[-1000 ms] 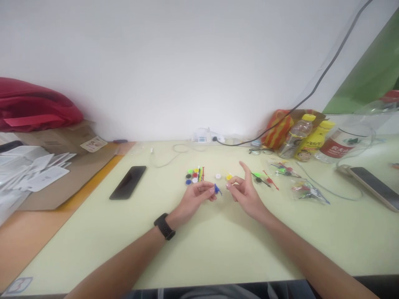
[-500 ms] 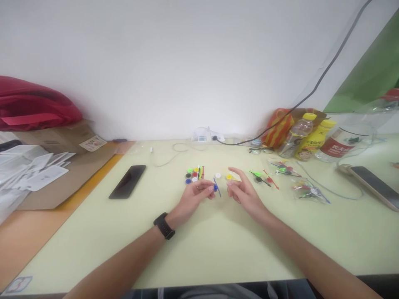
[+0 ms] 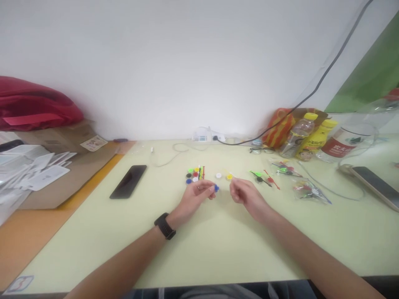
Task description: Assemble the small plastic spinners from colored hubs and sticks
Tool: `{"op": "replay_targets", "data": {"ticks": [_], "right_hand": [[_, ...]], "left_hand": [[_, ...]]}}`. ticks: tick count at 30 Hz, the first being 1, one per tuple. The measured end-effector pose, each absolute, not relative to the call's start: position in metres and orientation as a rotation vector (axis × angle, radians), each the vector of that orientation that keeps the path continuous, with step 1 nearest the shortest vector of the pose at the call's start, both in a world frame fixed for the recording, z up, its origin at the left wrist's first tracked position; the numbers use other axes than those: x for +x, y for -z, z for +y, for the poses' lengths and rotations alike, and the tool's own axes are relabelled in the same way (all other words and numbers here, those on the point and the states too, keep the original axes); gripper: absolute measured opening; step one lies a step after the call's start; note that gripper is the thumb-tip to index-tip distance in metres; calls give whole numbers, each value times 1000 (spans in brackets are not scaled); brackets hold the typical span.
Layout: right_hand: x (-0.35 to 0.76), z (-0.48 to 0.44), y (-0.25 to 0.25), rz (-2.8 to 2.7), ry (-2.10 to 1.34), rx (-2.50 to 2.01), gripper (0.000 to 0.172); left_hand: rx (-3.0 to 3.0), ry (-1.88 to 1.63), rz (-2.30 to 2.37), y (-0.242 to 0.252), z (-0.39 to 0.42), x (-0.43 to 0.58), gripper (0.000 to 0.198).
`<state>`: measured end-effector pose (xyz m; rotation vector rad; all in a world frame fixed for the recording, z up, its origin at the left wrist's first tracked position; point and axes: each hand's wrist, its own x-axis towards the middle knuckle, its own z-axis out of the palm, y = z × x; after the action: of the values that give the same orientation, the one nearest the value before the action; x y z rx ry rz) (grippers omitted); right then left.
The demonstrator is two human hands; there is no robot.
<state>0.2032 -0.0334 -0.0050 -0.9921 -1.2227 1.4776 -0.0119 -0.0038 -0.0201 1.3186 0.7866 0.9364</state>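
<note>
My left hand (image 3: 199, 194) pinches a small blue plastic spinner (image 3: 216, 188) between thumb and fingertips, a little above the table. Its round hub shows, but its arrow cannot be made out. To the right, apart from the spinner, my right hand (image 3: 247, 196) is curled closed, and whatever its fingers may hold is hidden. Beyond the hands lie a white disc (image 3: 218, 176) and a yellow disc (image 3: 229, 177). Several coloured discs, among them a black disc (image 3: 188, 175), are grouped behind my left hand with red and green arrows (image 3: 202, 172) beside them.
Right of my hands lie green, black and red spinners (image 3: 259, 179) and clear bags (image 3: 308, 191) of parts. A phone (image 3: 128, 182) lies left, another phone (image 3: 375, 182) far right. Bottles (image 3: 314, 139) and eyeglasses (image 3: 261, 150) are at the back, near a power strip (image 3: 204, 136).
My right hand's index finger, stretched out earlier, has curled in. The blue arrow that stood out clearly on the spinner no longer shows. My left hand has hardly moved.
</note>
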Motion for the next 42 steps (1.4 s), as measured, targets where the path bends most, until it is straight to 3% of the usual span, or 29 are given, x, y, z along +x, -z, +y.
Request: {"op": "replay_targets", "data": {"ticks": [4, 14, 17, 22, 27, 32, 36, 42], "right_hand": [[194, -37, 10, -1398, -1306, -975, 39], [192, -33, 26, -1573, -1103, -1068, 28], [193, -33, 28, -1628, -941, -1153, 21], [192, -37, 26, -1706, -601, -1210, 13], [193, -39, 21, -1775, -447, -1125, 11], [197, -34, 21, -1727, -616, -1090, 27], [195, -34, 23, -1718, -811, -1087, 26], [193, -37, 21, -1711, -821, -1103, 25]], "left_hand": [[1324, -905, 753, 18, -5, -11, 30], [1304, -868, 727, 19, -6, -9, 34], [1271, -861, 677, 19, -6, -10, 33], [1309, -826, 633, 15, -9, -9, 48], [1427, -900, 751, 16, -10, -6, 35], [1513, -886, 706, 20, -10, -5, 30], [1561, -877, 672, 22, -12, -4, 25], [1630, -847, 687, 21, -14, -4, 23]]}}
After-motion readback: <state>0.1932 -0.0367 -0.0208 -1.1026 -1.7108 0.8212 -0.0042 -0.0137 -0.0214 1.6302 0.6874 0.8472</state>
